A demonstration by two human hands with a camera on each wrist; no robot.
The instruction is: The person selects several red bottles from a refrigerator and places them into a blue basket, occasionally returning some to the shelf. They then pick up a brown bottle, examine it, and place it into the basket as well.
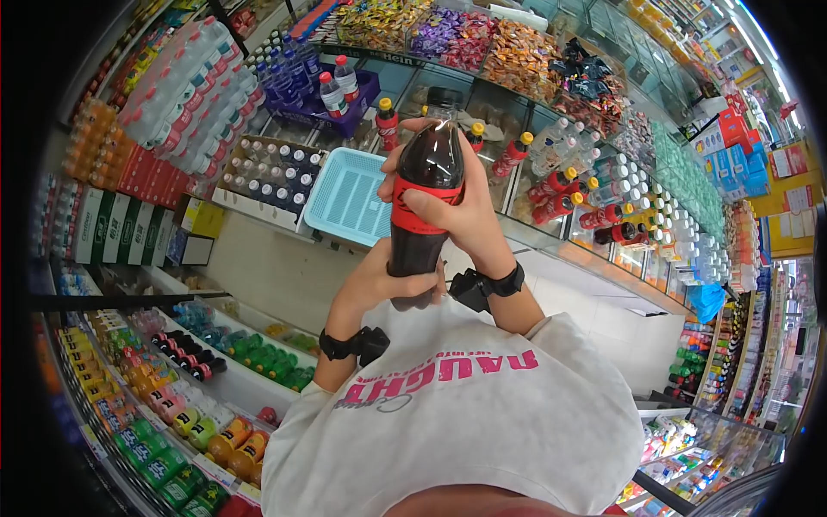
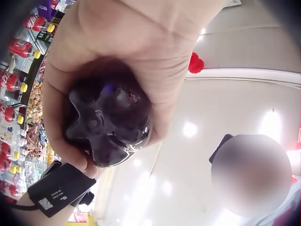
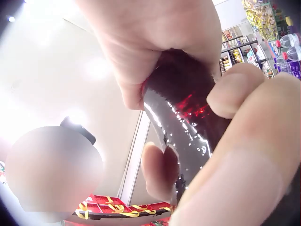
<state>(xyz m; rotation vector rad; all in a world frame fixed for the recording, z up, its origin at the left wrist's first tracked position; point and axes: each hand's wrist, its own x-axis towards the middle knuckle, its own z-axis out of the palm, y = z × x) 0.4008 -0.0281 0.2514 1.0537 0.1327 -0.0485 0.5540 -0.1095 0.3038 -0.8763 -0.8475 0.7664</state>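
Observation:
A large cola bottle with a black cap and red label is held up in front of the chest, its cap end tilted away toward the counter. My right hand grips it around the label, thumb across the front and fingers wrapped behind. Lower down, my left hand holds the bottle near its base. In the left wrist view the dark lobed bottom of the bottle shows inside the curled left hand. Dark cola fills the bottle in the right wrist view, with fingers on both sides.
Beyond the hands runs a glass counter with a light blue basket, a carton of small bottles and several small cola bottles. Candy piles lie behind. Drink shelves stand at the left.

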